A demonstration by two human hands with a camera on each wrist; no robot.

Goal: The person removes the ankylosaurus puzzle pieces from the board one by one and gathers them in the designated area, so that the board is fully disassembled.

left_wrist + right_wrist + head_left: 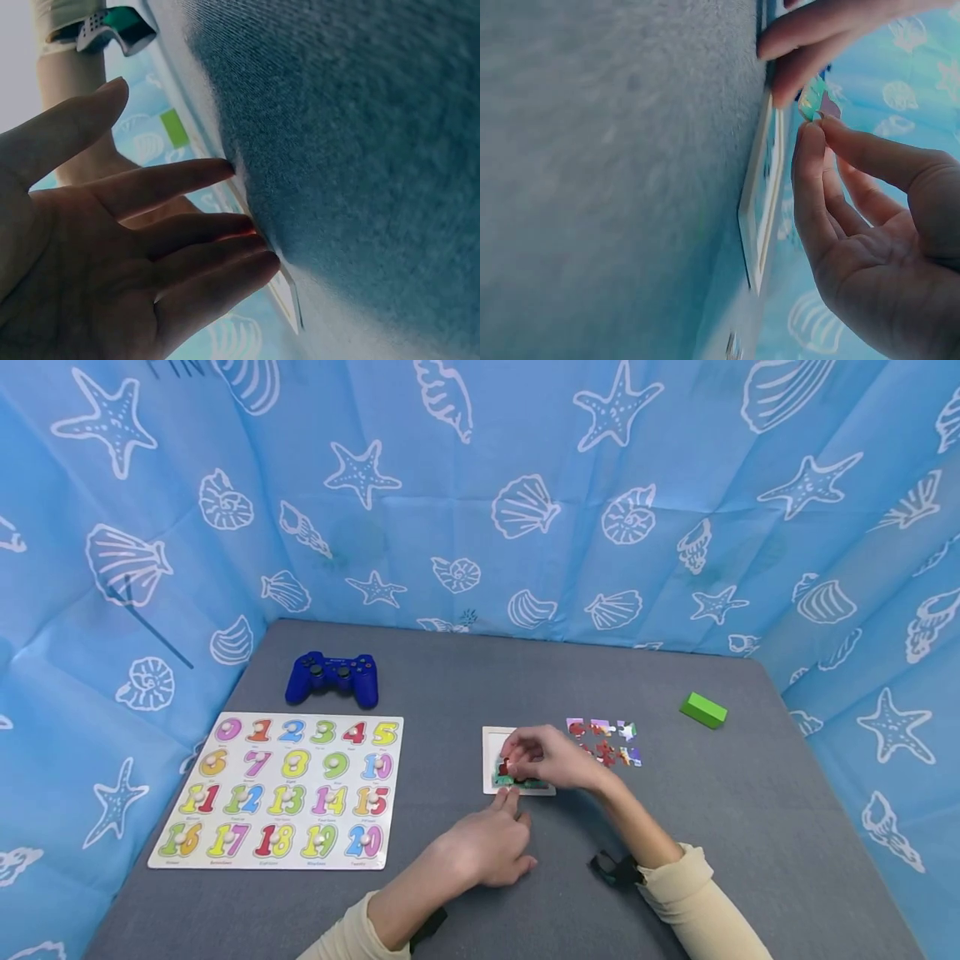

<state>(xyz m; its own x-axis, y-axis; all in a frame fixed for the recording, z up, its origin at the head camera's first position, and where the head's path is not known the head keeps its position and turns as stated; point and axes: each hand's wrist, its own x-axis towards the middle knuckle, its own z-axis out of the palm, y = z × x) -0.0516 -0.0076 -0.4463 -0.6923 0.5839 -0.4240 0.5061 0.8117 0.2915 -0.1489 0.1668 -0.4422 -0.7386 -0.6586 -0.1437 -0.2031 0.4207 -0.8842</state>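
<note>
A small white-rimmed jigsaw tray (pixel 487 740) lies on the grey table, with dark green pieces along its near side. My right hand (pixel 553 758) is over the tray and pinches a jigsaw piece (pixel 814 100) between thumb and fingertips. In the right wrist view the piece is coloured green and purple and is held above the tray. My left hand (pixel 486 847) has its fingers extended, the fingertips (pixel 264 261) touching the tray's near edge. The right hand covers much of the tray's inside in the head view.
Several loose jigsaw pieces (pixel 604 753) lie just right of the tray. A number puzzle board (pixel 281 789) is on the left, with a blue game controller (pixel 332 677) behind it. A green block (pixel 703 710) sits at the right. A blue shell-patterned curtain (pixel 480 527) surrounds the table.
</note>
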